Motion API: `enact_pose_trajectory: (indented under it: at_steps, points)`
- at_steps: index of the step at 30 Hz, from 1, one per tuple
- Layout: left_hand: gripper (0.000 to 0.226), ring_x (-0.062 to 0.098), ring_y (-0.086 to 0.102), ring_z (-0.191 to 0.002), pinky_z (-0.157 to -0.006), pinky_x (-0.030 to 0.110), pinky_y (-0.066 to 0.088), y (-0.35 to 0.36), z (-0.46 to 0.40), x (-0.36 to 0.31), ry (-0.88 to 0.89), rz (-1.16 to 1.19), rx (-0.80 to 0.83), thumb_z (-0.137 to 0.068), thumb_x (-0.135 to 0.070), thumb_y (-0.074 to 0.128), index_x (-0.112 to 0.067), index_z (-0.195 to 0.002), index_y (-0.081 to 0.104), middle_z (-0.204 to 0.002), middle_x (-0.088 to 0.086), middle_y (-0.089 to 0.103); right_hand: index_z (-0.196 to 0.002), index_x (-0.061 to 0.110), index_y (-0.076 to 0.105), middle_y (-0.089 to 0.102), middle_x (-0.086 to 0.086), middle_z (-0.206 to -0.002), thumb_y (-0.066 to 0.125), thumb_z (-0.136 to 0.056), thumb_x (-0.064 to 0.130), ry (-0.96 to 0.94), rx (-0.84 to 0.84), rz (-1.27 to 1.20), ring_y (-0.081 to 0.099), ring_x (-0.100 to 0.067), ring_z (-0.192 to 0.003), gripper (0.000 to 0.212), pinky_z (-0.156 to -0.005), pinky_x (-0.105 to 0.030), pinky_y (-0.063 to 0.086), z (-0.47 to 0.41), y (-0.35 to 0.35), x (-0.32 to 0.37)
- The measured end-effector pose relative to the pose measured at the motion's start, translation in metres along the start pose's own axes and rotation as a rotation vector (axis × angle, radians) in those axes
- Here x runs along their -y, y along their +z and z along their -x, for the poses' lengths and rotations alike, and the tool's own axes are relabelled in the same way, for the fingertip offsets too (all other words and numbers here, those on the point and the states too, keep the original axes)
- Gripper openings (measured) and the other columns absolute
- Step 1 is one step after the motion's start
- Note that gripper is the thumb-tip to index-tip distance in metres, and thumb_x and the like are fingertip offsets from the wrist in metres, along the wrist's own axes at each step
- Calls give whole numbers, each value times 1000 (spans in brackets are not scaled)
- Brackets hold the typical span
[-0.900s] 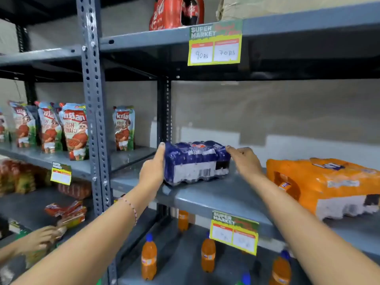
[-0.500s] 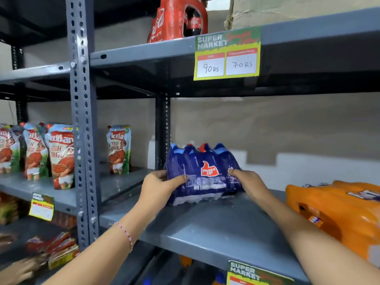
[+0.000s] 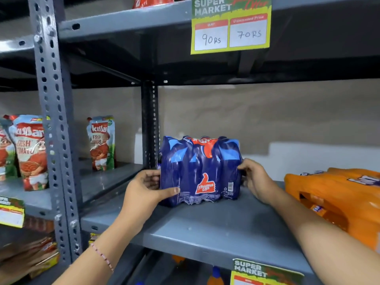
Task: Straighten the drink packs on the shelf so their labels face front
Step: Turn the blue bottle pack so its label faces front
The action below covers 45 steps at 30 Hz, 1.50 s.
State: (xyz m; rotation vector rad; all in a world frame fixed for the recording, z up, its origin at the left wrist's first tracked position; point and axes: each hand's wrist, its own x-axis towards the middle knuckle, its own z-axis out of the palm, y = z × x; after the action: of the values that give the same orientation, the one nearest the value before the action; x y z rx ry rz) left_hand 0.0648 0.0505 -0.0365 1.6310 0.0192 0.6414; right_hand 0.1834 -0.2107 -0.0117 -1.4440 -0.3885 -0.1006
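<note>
Grey shelf (image 3: 216,229): blue pack (image 3: 199,171) stands upright beside the orange pack (image 3: 337,194), left hand (image 3: 144,192) and right hand (image 3: 255,179) clasping its ends (probably heavy, slick film).

The blue shrink-wrapped drink pack (image 3: 200,171) I hold shows a red thumb logo reading "Thums Up". The yellow-and-green paper price tag (image 3: 230,25) on the upper shelf edge reads "SUPER MARKET", with "90 RS" and, under "Discounted Price", "70 RS". A lower tag (image 3: 265,272) also says "SUPER MARKET". The red-and-white ketchup pouches (image 3: 30,151) read "Kissan Fresh Tomato".
</note>
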Motion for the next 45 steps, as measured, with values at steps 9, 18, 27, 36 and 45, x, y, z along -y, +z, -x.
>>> enact_pose_trajectory:
  at_steps: [9, 18, 27, 36, 45]
  points:
    - [18, 39, 77, -83, -83, 42, 63, -4, -3, 4, -91, 177, 54, -81, -6, 80, 7, -84, 69, -87, 29, 77, -96, 0, 65, 62, -22, -84, 42, -82, 61, 85, -42, -122, 58, -32, -75, 66, -74, -40, 43, -5, -13, 1]
    - [115, -30, 40, -122, -104, 6, 33, -5, 3, 2, 143, -171, 613, -47, -76, 80, -45, -145, 29, -124, -54, 45, -68, 0, 57, 57, -12, -61, 60, -77, 56, 280, 141, -127, 54, -29, -59, 56, -61, -33, 42, 11, -5, 12]
    - [89, -11, 61, -117, -96, 15, 49, -20, -1, 5, 267, -185, 248, -46, -54, 94, -44, -126, 57, -121, -30, 68, -68, 4, 69, 71, -16, -68, 62, -76, 47, 277, 220, -136, 69, -28, -58, 45, -64, -34, 54, 19, 1, 22]
    - [24, 25, 69, -67, -60, 26, 49, -10, -51, -1, 110, -373, -91, -83, -27, 73, -9, -67, 69, -63, 3, 73, -117, 13, 53, 69, -10, -110, 83, -74, 7, -66, -128, 219, 71, -17, -89, 53, -69, -25, 58, 8, 1, 6]
    - [73, 22, 63, -113, -95, 35, 49, 17, -87, -2, 21, -493, 318, -80, -60, 71, -17, -136, 49, -125, -4, 62, -122, 26, 61, 72, 9, -114, 92, -53, 51, -38, -43, 624, 71, -10, -99, 79, -87, -34, 59, 13, -3, 6]
